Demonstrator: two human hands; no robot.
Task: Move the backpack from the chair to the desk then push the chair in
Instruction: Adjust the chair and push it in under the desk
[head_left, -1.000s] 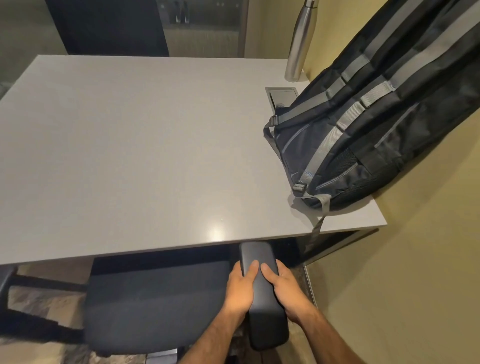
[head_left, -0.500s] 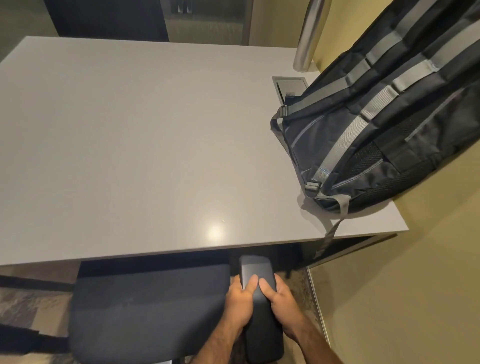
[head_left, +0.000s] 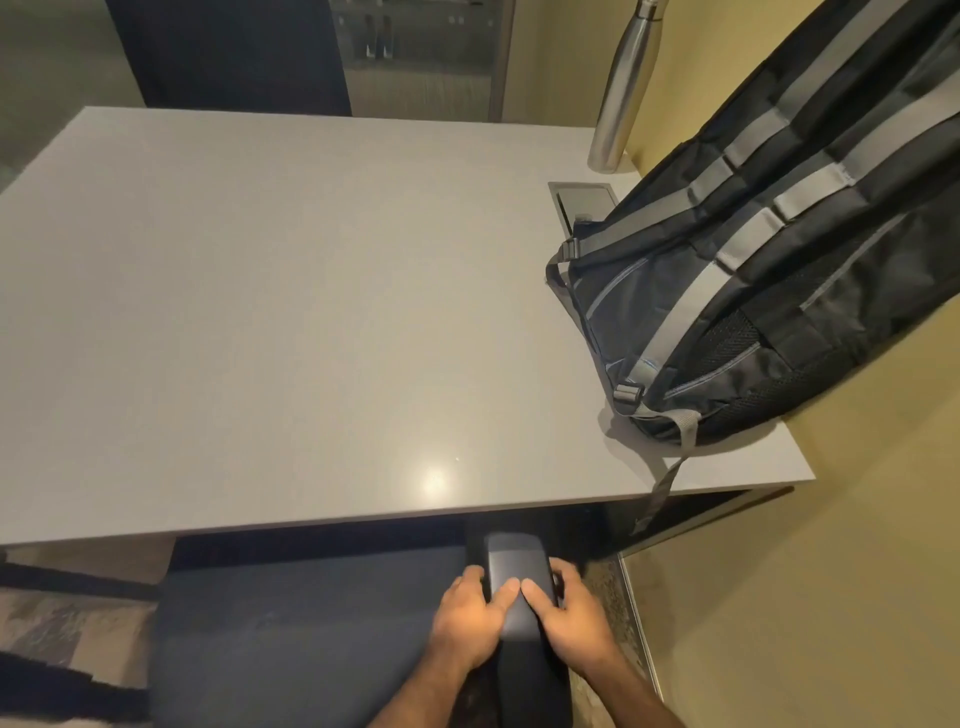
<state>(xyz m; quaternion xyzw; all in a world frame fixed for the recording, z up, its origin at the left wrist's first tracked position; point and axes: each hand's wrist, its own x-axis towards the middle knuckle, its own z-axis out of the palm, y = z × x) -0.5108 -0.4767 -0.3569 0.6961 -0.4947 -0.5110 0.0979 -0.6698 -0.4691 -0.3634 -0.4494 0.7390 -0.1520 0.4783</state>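
A black backpack (head_left: 753, 291) with grey straps lies on the right end of the grey desk (head_left: 291, 322), leaning on the yellow wall; one strap hangs over the desk's front edge. Below the desk's front edge stands the dark chair (head_left: 291, 629), its seat partly under the desk. My left hand (head_left: 475, 621) and my right hand (head_left: 569, 616) both grip the chair's dark right armrest (head_left: 517, 566) from either side, thumbs meeting on top. The armrest's front tip is at the desk edge.
A steel bottle (head_left: 623, 88) stands at the desk's back right corner, beside a recessed metal cable box (head_left: 582, 200). The yellow wall (head_left: 805, 597) runs close along the right. A dark panel and glass stand behind the desk. Patterned floor shows at lower left.
The chair has slid forward toward the desk, with both hands staying on the armrest. The seat and armrest tip now reach further under the desk edge.
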